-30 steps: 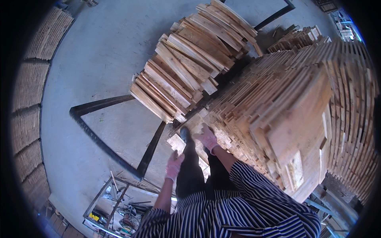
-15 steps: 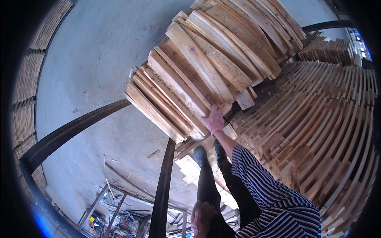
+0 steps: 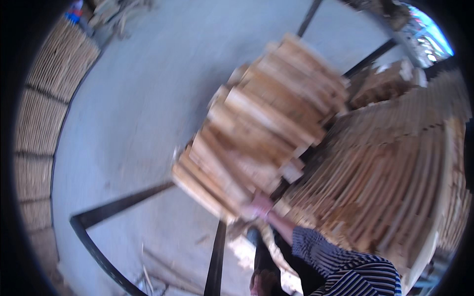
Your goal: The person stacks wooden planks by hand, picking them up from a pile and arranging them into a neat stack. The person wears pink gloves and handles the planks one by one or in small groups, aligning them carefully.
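Bundles of thin wooden strips [image 3: 34, 128] line the left edge, well apart from the hands across a grey floor [image 3: 128, 108]. Right of these, dark metal bars [image 3: 216, 259] form a bent outline on the near side, one bar running to the near left corner of a loose board pile [image 3: 271, 113]. Within that pile's near left part lies the board [image 3: 217, 165] nearest the right hand, tilted across its neighbours. Left hand [image 3: 256, 283] is low at the near edge, beside a dark trouser leg; blur prevents telling whether its grip is apart or together. Right hand [image 3: 260, 204] is at the pile's near edge, against the board ends; whether the grip is clamped on one cannot be told. Further right, a tall board stack [image 3: 380, 182] stands close to the right forearm. Risks, in this inspector's judgement: uneven, overlapping boards could slide if one were pulled from beneath another; a loose end could drop onto the foot close by; rough edges could snag the right striped sleeve [image 3: 321, 249].
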`<state>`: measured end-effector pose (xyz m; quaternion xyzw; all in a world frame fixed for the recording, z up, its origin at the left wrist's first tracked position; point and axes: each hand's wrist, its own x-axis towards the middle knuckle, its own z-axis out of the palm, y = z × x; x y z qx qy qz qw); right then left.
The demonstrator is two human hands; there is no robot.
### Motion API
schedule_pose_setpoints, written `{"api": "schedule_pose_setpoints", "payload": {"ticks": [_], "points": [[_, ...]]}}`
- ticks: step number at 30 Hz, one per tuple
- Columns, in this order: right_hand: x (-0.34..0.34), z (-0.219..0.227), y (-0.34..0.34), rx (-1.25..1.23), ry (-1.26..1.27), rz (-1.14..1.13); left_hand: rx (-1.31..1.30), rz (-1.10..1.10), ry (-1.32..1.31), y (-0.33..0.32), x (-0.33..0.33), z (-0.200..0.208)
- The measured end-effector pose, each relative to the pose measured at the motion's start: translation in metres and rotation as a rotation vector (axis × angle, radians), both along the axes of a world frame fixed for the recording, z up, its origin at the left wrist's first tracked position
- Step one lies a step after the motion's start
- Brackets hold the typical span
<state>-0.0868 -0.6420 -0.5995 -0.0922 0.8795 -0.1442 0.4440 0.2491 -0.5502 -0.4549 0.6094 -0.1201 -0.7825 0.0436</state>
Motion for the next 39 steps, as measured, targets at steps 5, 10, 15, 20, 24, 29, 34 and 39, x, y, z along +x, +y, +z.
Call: {"api": "schedule_pose_setpoints", "payload": {"ticks": [5, 10, 15, 20, 24, 29, 34, 39], "points": [[0.040, 0.089, 0.011, -0.568, -0.983, -0.865, -0.023, -0.213, 0.132, -0.033, -0.110, 0.026], [0.075, 0.243, -0.005, -0.660, -1.446, -1.077, -0.140, -0.293, 0.330, -0.073, -0.177, 0.079], [0.062, 0.358, 0.063, -0.776, -1.396, -0.936, -0.168, -0.399, 0.503, -0.080, -0.219, 0.155], [0.071, 0.448, 0.137, -0.807, -1.332, -0.843, -0.179, -0.395, 0.658, -0.080, -0.235, 0.219], [0.081, 0.509, 0.198, -0.790, -1.230, -0.713, -0.190, -0.339, 0.807, -0.078, -0.239, 0.261], [0.076, 0.581, 0.277, -0.732, -0.871, -0.435, -0.202, -0.205, 1.040, -0.068, -0.253, 0.322], [0.094, 0.590, 0.350, -0.887, 0.004, -0.072, -0.156, -0.350, 1.351, 0.001, -0.300, 0.457], [0.085, 0.739, 0.391, -0.856, 0.837, -0.114, -0.344, -0.451, 1.267, 0.089, -0.311, 0.546]]}}
